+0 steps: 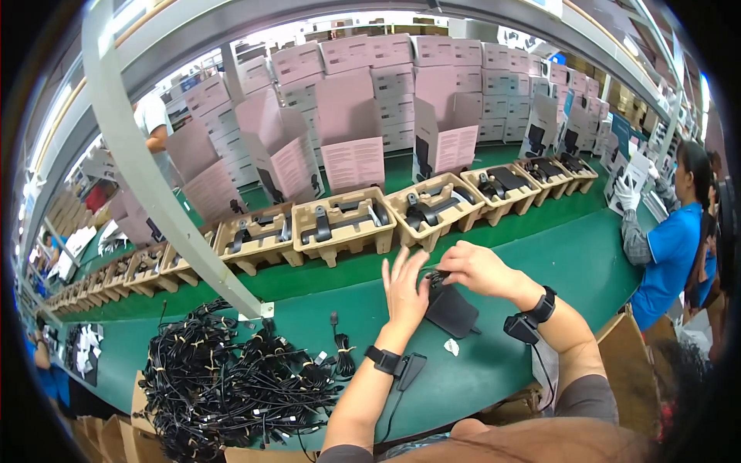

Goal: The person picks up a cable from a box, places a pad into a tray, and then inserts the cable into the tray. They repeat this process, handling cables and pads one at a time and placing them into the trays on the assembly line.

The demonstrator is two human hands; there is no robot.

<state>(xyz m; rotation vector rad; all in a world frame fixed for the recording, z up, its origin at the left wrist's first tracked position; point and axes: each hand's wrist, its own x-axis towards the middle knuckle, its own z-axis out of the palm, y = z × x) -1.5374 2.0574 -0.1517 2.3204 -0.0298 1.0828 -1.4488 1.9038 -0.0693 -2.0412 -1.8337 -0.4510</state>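
My left hand (404, 292) is raised over the bench with its fingers stretched out and spread. Its thumb is beside a small dark bundle that looks like a black cable (437, 276). The fingers of my right hand (480, 270) pinch this bundle from the other side, partly hiding it. Just beneath my hands, a flat black square device (453, 312) lies on the green bench (532, 309). A scrap of white paper (451, 347) is close to it. Both wrists wear black straps with small black boxes and wires.
To the left is a large heap of black cables (231, 370), with one tied cable (343, 351) apart from it. Moulded cardboard trays (343, 231) with black parts line a raised green ledge. Open boxes (351, 147) stand behind. A metal post (147, 170) rises at left; a co-worker (670, 247) is at right.
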